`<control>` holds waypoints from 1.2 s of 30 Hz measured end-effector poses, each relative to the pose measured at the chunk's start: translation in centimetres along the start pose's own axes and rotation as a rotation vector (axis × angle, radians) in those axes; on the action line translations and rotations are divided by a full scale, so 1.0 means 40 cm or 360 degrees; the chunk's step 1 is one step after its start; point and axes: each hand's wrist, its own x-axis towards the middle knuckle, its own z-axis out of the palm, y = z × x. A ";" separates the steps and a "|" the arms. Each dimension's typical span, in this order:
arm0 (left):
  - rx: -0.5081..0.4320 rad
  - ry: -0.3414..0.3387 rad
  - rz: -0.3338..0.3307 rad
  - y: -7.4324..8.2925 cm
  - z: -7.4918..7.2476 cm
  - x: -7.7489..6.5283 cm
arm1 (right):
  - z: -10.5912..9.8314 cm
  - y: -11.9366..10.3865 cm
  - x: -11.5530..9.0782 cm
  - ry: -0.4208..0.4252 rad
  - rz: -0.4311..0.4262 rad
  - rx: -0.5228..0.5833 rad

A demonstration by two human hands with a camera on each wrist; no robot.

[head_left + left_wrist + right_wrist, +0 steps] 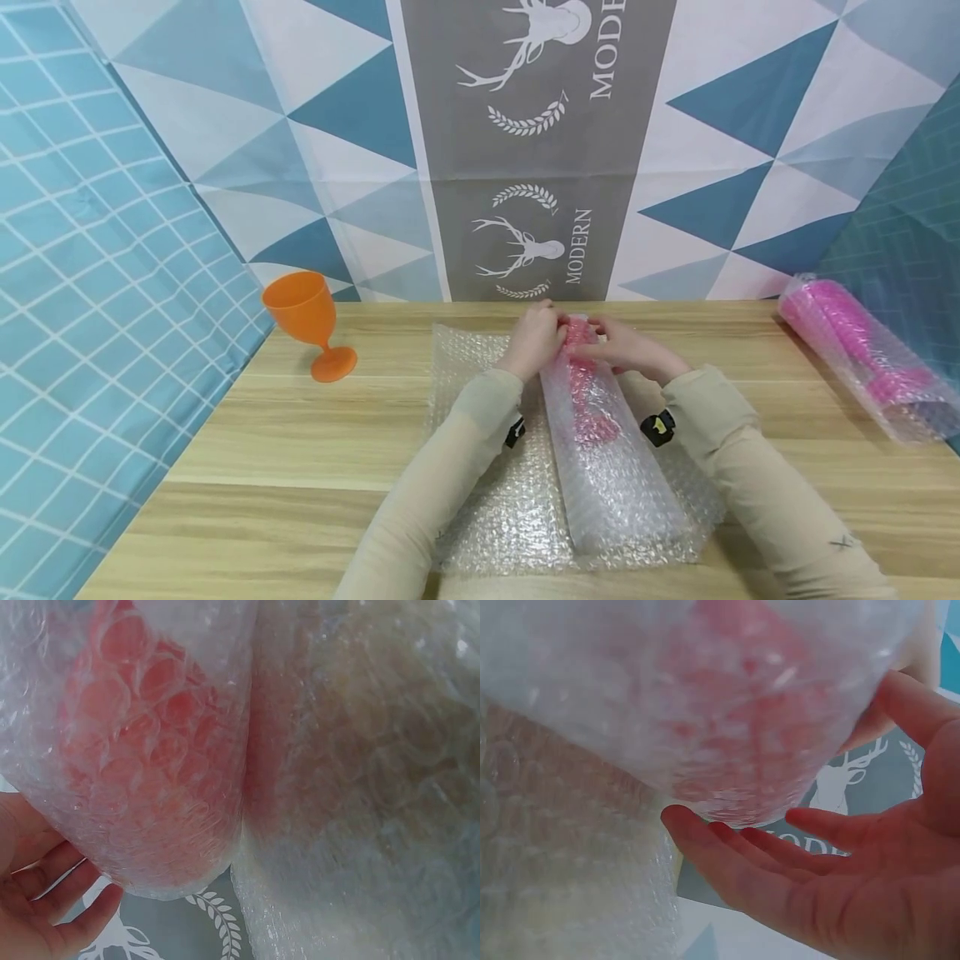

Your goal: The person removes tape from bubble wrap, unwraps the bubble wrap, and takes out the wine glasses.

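A red goblet lies inside a folded roll of bubble wrap, its bowl toward the wall and its foot toward me. My left hand holds the far end of the roll from the left, fingers bent at its edge. From the right, my right hand grips the same end, thumb and fingers around it. In the left wrist view, the left fingers touch the wrap's rim beside the red bowl. The right fingers lie along the wrapped end in the right wrist view.
Under the roll, a flat bubble wrap sheet spreads over the wooden table. An orange goblet stands upright at the back left. A pink goblet in bubble wrap lies at the right edge. A patterned cloth wall rises behind.
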 end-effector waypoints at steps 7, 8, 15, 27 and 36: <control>0.0002 -0.0004 0.0011 0.001 -0.002 -0.002 | 0.006 0.008 0.018 0.0033 0.0028 -0.0008; -0.0005 -0.0009 0.0007 0.001 -0.001 -0.003 | 0.007 0.010 0.018 0.0038 0.0028 -0.0018; -0.0069 0.0012 -0.0003 -0.002 0.002 -0.003 | 0.011 0.019 0.022 0.0037 0.0025 -0.0029; 0.0028 -0.0001 0.0048 -0.008 -0.007 0.010 | 0.019 0.019 0.032 0.0092 0.0021 -0.0030; 0.0260 0.0103 0.0133 -0.003 0.000 0.006 | 0.023 0.020 0.035 0.0114 0.0003 -0.0071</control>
